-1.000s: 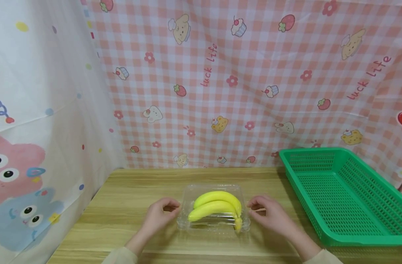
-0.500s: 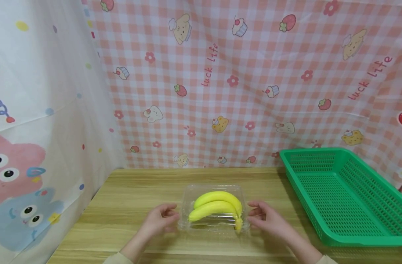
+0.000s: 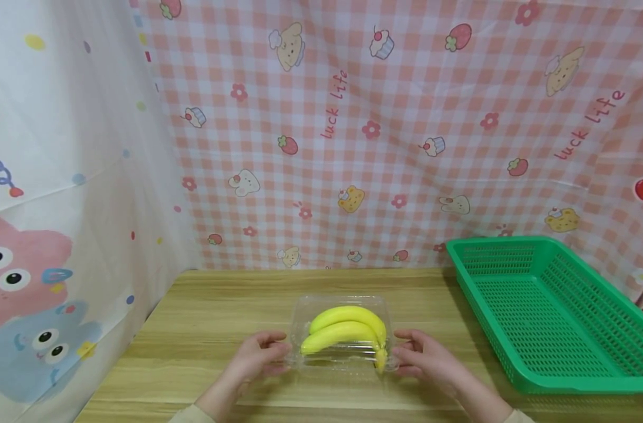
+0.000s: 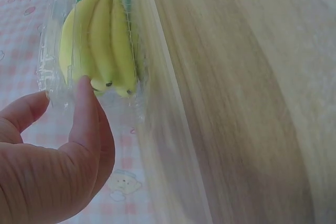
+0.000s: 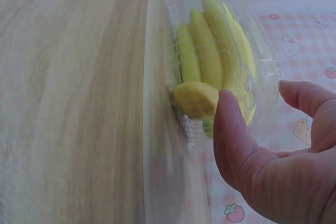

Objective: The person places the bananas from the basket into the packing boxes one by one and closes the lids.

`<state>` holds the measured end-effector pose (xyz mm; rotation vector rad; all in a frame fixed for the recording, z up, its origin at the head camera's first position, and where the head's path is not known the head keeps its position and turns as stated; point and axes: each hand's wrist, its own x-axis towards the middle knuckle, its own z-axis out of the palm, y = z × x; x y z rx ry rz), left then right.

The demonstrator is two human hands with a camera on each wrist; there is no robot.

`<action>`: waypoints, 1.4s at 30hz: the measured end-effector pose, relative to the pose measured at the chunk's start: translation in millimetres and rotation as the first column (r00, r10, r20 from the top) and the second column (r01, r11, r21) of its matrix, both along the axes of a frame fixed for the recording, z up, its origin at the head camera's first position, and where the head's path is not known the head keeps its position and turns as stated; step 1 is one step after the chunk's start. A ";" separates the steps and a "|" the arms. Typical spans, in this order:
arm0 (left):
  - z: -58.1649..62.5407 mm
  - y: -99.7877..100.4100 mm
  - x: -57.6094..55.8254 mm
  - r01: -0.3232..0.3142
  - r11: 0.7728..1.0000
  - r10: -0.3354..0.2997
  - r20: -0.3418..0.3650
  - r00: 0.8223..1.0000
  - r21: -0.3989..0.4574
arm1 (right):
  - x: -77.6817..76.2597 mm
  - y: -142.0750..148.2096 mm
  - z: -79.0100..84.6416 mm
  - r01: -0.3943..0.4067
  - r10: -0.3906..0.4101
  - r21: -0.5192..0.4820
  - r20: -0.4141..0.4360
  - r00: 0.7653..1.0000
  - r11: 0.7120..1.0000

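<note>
A clear plastic clamshell box (image 3: pixel 342 302) sits on the wooden table, its lid down. Inside lies a bunch of yellow bananas (image 3: pixel 347 332), the stem end toward the right front corner. At the box's left end is my left hand (image 3: pixel 258 355), its fingertips at the side wall. My right hand (image 3: pixel 427 358) is at the opposite end in much the same pose. Both wrist views show thumb and fingers apart. In the left wrist view the bananas (image 4: pixel 97 40) show through the plastic past my fingertips (image 4: pixel 84 90). The right wrist view shows the brown-yellow stem (image 5: pixel 195 99) near my fingers.
A green plastic basket (image 3: pixel 503 352) with perforated walls stands on the right of the table (image 3: pixel 221 305). Behind the table hangs a pink checked cloth (image 3: pixel 321 158). A white cartoon-printed cloth (image 3: pixel 104 205) hangs on the left.
Both hands have shifted slightly toward the front of the box, and their fingers have spread more. After standing a little apart, the fingertips are back at the box's ends. The box has not moved.
</note>
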<state>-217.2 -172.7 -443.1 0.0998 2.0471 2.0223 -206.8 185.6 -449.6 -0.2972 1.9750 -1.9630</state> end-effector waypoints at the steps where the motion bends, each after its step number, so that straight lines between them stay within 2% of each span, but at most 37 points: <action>1: -0.7 0.4 -0.3 0.000 1.000 0.000 0.005 1.000 0.012 | -0.3 -0.4 -0.5 -0.003 0.003 -0.005 0.005 1.000 1.000; 8: -5.7 0.5 -3.8 0.017 0.998 -0.018 0.013 1.000 0.053 | -0.8 -4.2 -1.6 0.008 -0.006 -0.037 0.052 0.999 0.999; 18: -3.0 4.4 -0.4 -0.002 0.997 -0.001 0.036 0.999 0.077 | 0.1 -10.1 -2.5 0.045 -0.041 -0.051 0.076 0.996 0.998; 27: -3.1 4.1 -1.0 0.019 0.985 -0.033 0.083 0.996 0.171 | -0.1 -12.3 -3.9 0.069 -0.066 -0.032 0.094 0.993 0.997; 34: -6.6 7.3 -1.4 -0.012 0.985 -0.003 0.087 0.996 0.174 | 0.1 -13.9 -5.0 0.080 -0.078 -0.021 0.082 0.994 0.997; 42: -5.3 9.4 0.1 -0.037 0.984 0.019 0.108 0.994 0.174 | -0.8 -14.4 -7.1 0.091 -0.090 -0.008 0.067 0.994 0.996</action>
